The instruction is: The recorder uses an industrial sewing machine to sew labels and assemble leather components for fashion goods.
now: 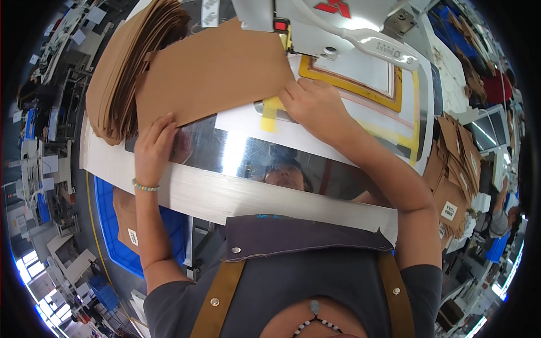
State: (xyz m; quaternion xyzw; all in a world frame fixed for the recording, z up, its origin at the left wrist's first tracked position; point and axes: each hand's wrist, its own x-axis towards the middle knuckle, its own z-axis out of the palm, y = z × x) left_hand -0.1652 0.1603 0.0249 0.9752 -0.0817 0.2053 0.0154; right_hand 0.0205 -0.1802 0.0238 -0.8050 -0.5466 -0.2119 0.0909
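A flat brown panel [217, 73] lies slanted across the machine bed, its right end reaching under the sewing machine head [324, 34]. My left hand [153, 146], a beaded bracelet at its wrist, grips the panel's near left corner with fingers pressed together. At the right end, near the needle area, my right hand [315, 107] pinches the panel's edge. What the thumbs do is partly hidden. A thick stack of similar brown pieces [115, 84] stands against the panel's left side, folded over in a curve.
Right of the needle area lies a yellow-bordered template frame [389, 101] on a white sheet. Polished metal [231, 152] covers the near bed. Below the table's left side is a blue bin [169, 231] with brown pieces; more labelled brown pieces [453, 174] pile up at right.
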